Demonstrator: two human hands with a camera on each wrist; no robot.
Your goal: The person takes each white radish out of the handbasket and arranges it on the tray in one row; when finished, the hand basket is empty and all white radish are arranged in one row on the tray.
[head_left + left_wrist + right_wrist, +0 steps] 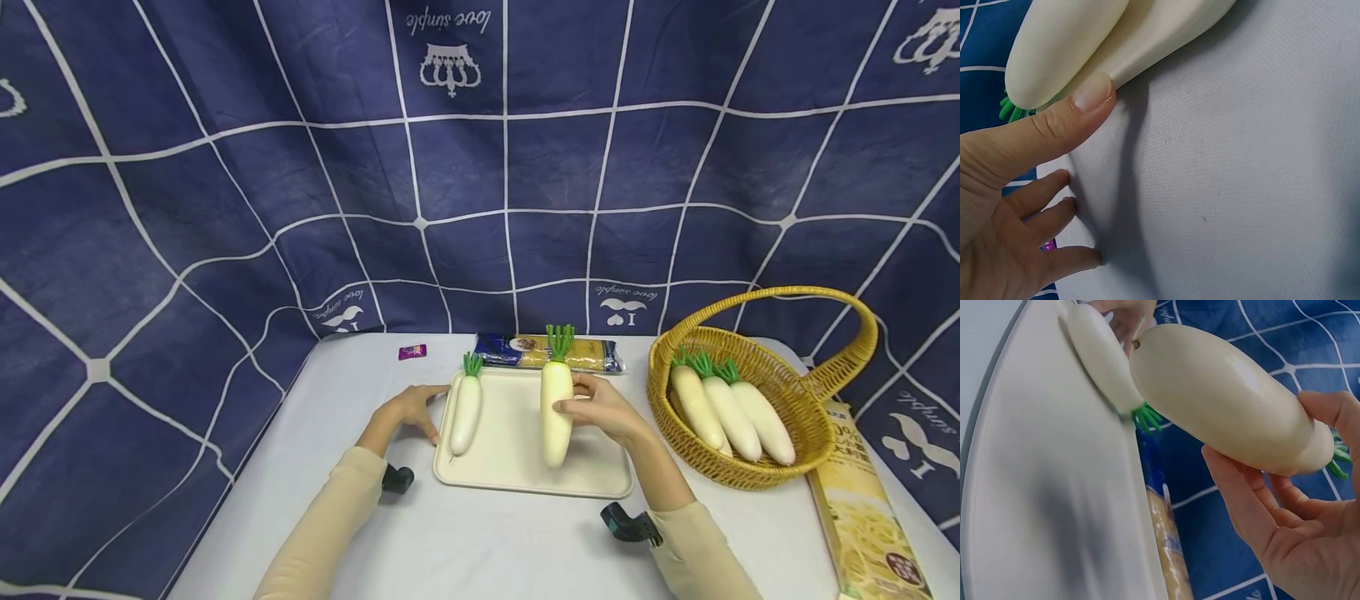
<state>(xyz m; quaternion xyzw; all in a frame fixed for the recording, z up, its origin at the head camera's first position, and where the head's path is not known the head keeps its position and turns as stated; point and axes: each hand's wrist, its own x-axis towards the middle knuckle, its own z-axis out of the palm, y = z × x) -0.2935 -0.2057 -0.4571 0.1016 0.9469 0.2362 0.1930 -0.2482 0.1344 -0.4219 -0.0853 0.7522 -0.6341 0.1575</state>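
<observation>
My right hand [606, 408] pinches a white radish [556, 412] with a green top between thumb and fingers, holding it above the cream tray [510, 462]. In the right wrist view the held radish [1229, 400] hangs over the table side, its tip toward the other radish. That second white radish [467, 412] lies along the tray's left side, green top pointing away. My left hand [408, 412] is at the tray's left edge with fingers spread. In the left wrist view its thumb [1054, 128] touches the tray rim, and the other fingers are loosely bent, holding nothing.
A wicker basket [821, 429] with several white radishes stands on the right. Beside it lies a yellow noodle package [862, 508]. Behind the tray is a blue-and-yellow pasta bag [513, 352], with a small purple packet [412, 352] to its left. A blue curtain [465, 175] hangs behind.
</observation>
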